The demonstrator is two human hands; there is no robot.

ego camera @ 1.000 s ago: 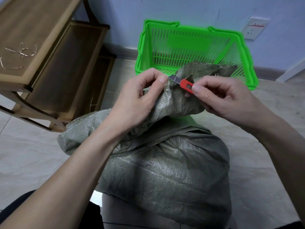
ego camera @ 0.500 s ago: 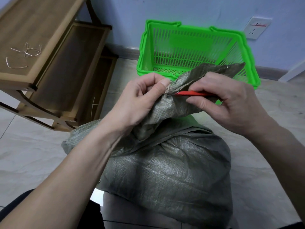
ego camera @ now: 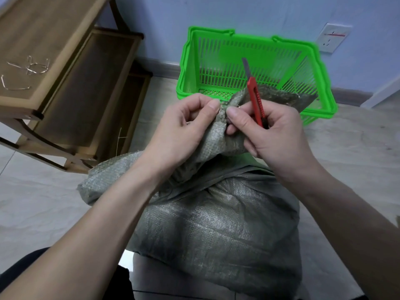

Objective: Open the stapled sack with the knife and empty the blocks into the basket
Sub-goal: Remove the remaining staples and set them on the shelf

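The tiled floor [ego camera: 43, 208] carries everything in view. On it, close in front of the person, sits the grey-green woven sack [ego camera: 216, 230], bulging below and gathered into a crumpled neck that rises toward the hands; its top flap reaches over the near rim of the basket. To the left stands a wooden shelf unit [ego camera: 71, 87] with stepped tiers, and a few bent metal staples [ego camera: 32, 66] lie loose on its top board. Beyond the sack, against the pale blue wall, stands the bright green slatted basket [ego camera: 324, 68], and no blocks can be seen in the part of it that shows. A white wall socket [ego camera: 333, 37] is mounted to the right above it.

The left hand [ego camera: 186, 131] has its thumb and forefinger curled together, pinching the sack's neck fabric at the top edge. The right hand [ego camera: 275, 135] faces it just beside, thumb tip pressed onto the same fold, with something small and metallic glinting at that thumb, too small to identify. The other fingers of the right hand are curled round the red handle of the knife [ego camera: 256, 100], which stands nearly upright, its grey blade extended and pointing up in front of the basket, clear of the fabric.
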